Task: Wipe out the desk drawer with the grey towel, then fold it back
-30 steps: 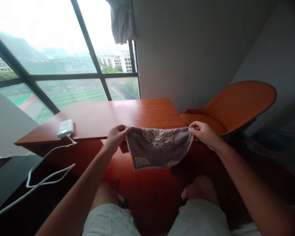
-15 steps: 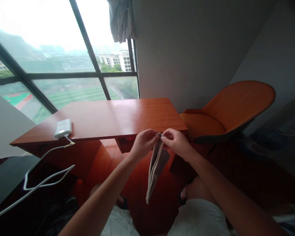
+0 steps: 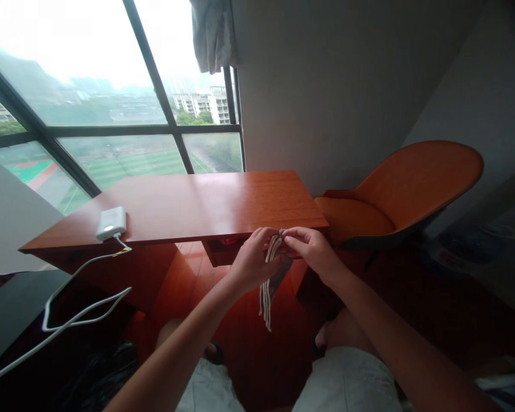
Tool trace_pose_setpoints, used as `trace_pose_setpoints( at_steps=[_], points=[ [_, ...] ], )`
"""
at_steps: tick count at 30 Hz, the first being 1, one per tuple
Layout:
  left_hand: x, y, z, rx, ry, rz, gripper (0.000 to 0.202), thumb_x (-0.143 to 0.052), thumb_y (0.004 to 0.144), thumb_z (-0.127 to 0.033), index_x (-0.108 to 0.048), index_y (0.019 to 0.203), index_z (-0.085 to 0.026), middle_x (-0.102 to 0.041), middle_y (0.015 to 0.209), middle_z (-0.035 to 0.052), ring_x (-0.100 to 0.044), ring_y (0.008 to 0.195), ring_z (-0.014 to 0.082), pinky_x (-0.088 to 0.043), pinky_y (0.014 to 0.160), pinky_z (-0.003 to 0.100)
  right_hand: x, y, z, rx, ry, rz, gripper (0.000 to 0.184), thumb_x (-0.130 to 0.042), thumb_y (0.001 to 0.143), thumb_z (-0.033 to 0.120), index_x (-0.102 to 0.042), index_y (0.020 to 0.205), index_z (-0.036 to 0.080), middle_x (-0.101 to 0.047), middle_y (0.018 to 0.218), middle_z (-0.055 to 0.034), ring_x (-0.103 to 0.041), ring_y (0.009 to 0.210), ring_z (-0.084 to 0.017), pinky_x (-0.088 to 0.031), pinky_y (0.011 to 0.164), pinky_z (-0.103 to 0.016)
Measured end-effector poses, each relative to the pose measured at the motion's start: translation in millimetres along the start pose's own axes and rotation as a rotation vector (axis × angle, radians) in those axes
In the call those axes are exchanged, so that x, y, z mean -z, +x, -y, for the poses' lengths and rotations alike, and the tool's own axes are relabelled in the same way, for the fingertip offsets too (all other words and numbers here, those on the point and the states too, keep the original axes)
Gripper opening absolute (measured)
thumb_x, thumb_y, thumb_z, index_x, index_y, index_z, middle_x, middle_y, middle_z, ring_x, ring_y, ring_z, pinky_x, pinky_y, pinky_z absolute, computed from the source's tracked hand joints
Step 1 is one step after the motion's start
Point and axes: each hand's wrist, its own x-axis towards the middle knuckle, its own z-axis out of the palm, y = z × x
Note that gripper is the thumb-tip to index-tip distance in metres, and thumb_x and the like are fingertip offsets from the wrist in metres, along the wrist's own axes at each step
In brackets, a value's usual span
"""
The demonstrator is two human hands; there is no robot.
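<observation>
Folded towel (image 3: 269,286), seemingly between both hands (image 3: 283,254).

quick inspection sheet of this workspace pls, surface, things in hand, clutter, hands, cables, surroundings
surface: red-brown wooden desk under the window, mostly bare
things in hand: folded grey towel, hanging in layers in front of the desk edge
clutter: nothing seen
hands: left hand and right hand pinch the towel's top edge close together
cables: white charger on the desk's left end, its white cable looping down off the edge
surroundings: orange chair to the right, window, grey curtain
</observation>
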Motion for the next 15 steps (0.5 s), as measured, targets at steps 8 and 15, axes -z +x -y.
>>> trace_pose_setpoints(
  at_steps=[8,15],
  points=[
    [9.5,8,8,0.105,-0.171,-0.098,0.011,-0.066,0.076,-0.026,-0.065,0.084,-0.019,-0.068,0.078,0.0011,-0.064,0.072,0.0138,-0.050,0.062,0.021,29,14,-8,0.165,-0.120,-0.015,0.025,-0.064,0.074,0.030,-0.069,0.096,0.018,-0.072,0.100,-0.0077,-0.066,0.096,-0.020,-0.051,0.091,-0.037],
    [30.5,7,-1,0.165,-0.241,-0.109,0.018,-0.071,0.074,-0.034,-0.065,0.082,-0.018,-0.067,0.074,0.0012,-0.063,0.071,0.0140,-0.048,0.061,0.020,56,25,-67,0.022,-0.146,0.225,0.079,-0.081,0.063,0.036,-0.045,0.132,0.024,-0.053,0.137,-0.0123,-0.055,0.121,-0.022,-0.047,0.101,-0.040]
  ],
)
